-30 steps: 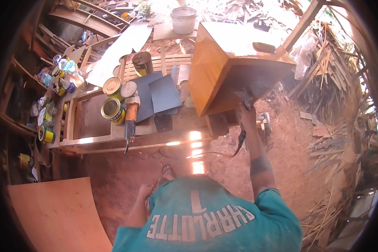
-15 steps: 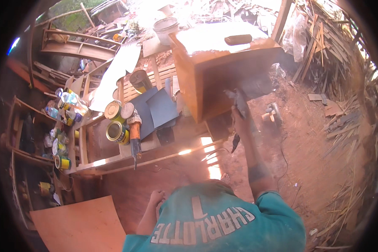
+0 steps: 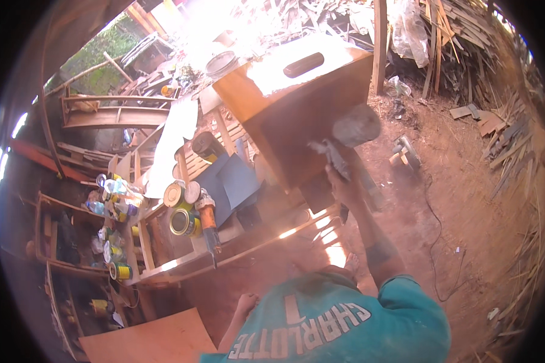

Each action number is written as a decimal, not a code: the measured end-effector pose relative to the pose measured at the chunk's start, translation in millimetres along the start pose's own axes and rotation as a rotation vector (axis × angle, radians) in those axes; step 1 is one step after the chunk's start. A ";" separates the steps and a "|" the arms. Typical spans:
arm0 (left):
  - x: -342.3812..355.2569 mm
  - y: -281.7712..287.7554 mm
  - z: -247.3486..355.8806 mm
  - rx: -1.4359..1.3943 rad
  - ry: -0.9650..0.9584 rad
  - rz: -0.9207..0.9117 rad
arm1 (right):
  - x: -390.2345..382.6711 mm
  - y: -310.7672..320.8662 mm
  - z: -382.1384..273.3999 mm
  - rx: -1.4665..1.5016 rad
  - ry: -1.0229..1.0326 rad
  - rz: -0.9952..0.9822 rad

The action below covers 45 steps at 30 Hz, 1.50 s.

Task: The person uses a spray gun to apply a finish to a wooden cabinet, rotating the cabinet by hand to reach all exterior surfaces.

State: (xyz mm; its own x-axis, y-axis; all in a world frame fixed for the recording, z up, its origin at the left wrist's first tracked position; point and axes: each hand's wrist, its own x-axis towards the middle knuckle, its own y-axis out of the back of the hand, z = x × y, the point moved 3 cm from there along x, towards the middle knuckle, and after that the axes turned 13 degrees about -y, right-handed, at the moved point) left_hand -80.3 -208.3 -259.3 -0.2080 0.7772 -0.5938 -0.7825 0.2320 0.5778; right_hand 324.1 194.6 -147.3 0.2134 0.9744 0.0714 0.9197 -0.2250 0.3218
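An orange-brown wooden box with a glossy top and an oblong handle slot stands tilted on the workbench, its dark open side toward me. My right hand reaches up to this open side, closed on a crumpled grey cloth at the inner wall. Some dusty haze hangs around it. Low by my body, my left hand is small in view, with its fingers curled in and nothing visible in them; it touches neither the box nor the bench.
On the bench lie an orange power tool, open tins and dark abrasive-looking sheets. A corded tool rests on the dirt floor at right. Scrap wood is heaped behind, and a wooden panel leans lower left.
The view has shifted, so the box appears farther left and the bench lower. My right hand still holds the cloth at the box's open side, slightly lower in the picture.
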 end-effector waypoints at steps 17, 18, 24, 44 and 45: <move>20.6 19.7 -14.8 -0.177 -0.014 -0.020 | 3.2 40.3 -75.6 0.297 -0.323 -0.139; 20.9 23.1 -10.7 -0.163 -0.019 -0.017 | 8.4 41.3 -77.3 0.271 -0.175 0.105; 3.1 23.0 3.7 0.039 -0.338 -0.129 | -15.8 75.3 -161.8 0.491 0.016 -0.068; -12.6 52.0 30.2 0.228 -0.159 -0.168 | -5.4 64.8 -133.6 0.837 0.246 -0.426; -12.5 56.1 35.6 0.252 -0.162 -0.164 | -3.3 63.7 -131.1 0.777 0.268 -0.401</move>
State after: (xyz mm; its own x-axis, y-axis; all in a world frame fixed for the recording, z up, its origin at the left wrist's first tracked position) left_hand -100.8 -184.2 -199.5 0.0201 0.7958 -0.6052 -0.6240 0.4830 0.6143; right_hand 338.7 177.4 -3.2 -0.1643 0.9260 0.3398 0.8919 0.2866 -0.3497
